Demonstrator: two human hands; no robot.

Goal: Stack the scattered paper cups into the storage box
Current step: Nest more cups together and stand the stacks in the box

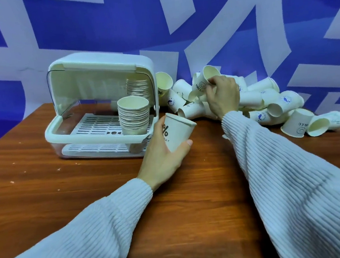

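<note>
Sleeves (pixel 292 179) — cup heap (pixel 265 104) beyond, seemingly jumbled

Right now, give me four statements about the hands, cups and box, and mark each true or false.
1. The left hand holds a paper cup. True.
2. The storage box has its lid shut. False: the lid is swung up and open.
3. Two stacks of cups stand inside the box, a front stack and a rear stack. True.
4. The right hand rests empty on the table. False: it grips a cup above the loose pile.
</note>
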